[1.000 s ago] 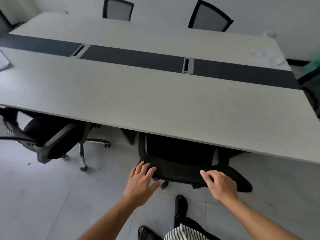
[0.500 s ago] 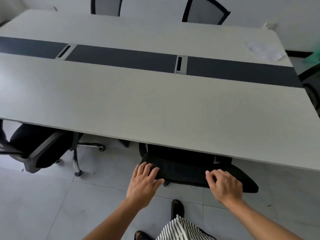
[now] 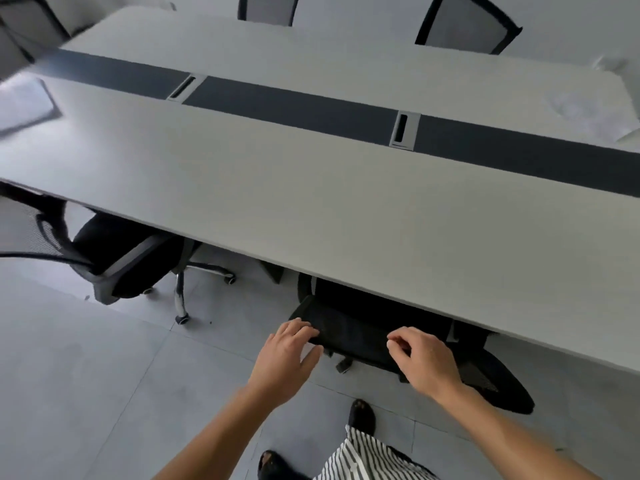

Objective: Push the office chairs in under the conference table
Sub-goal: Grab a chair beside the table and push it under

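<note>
Both hands have curled: left hand (image 3: 289, 355) fingers rest on black mesh chair (image 3: 360, 336) top; right hand (image 3: 427, 358) hovers half-closed, empty.

The near black mesh chair (image 3: 349, 332) sits mostly under the pale counter (image 3: 311, 202); a second black chair (image 3: 117, 258) stands angled, half out.

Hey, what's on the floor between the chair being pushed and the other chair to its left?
In the head view, only bare grey floor tiles separate them.

Grey tiled floor (image 3: 86, 393) under plain pale walls (image 3: 571, 26), evenly lit.
</note>
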`<move>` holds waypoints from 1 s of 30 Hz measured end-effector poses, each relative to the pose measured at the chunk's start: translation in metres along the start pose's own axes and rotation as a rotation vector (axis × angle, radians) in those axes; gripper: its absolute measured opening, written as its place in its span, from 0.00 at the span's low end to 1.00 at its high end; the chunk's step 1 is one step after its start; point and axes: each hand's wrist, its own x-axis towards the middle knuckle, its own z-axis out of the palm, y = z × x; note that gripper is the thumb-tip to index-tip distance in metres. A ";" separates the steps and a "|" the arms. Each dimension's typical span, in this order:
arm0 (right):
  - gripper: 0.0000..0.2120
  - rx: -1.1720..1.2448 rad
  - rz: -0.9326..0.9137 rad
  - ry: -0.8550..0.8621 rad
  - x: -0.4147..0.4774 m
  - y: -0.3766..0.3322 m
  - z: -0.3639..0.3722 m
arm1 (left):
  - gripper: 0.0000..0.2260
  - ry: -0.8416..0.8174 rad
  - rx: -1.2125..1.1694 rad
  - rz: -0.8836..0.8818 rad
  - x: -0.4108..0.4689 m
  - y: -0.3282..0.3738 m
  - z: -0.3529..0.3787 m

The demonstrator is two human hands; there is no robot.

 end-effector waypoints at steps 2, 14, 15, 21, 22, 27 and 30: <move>0.08 0.048 -0.098 -0.022 0.006 -0.040 0.003 | 0.15 0.053 -0.146 -0.077 -0.023 -0.007 -0.020; 0.03 0.344 -0.292 -0.307 -0.043 -0.268 0.129 | 0.03 0.603 -0.791 -0.688 -0.288 -0.207 -0.122; 0.03 0.354 -0.300 -0.329 -0.048 -0.284 0.142 | 0.03 0.665 -0.825 -0.743 -0.310 -0.223 -0.127; 0.06 0.384 -0.322 -0.401 -0.058 -0.370 0.187 | 0.06 0.915 -0.932 -0.972 -0.402 -0.296 -0.143; 0.06 0.384 -0.327 -0.413 -0.054 -0.383 0.192 | 0.06 0.940 -0.948 -0.989 -0.409 -0.307 -0.146; 0.05 0.360 -0.364 -0.437 -0.022 -0.453 0.226 | 0.06 1.029 -0.998 -1.028 -0.413 -0.365 -0.171; 0.05 0.357 -0.379 -0.441 0.006 -0.500 0.253 | 0.06 1.057 -0.997 -1.029 -0.405 -0.406 -0.196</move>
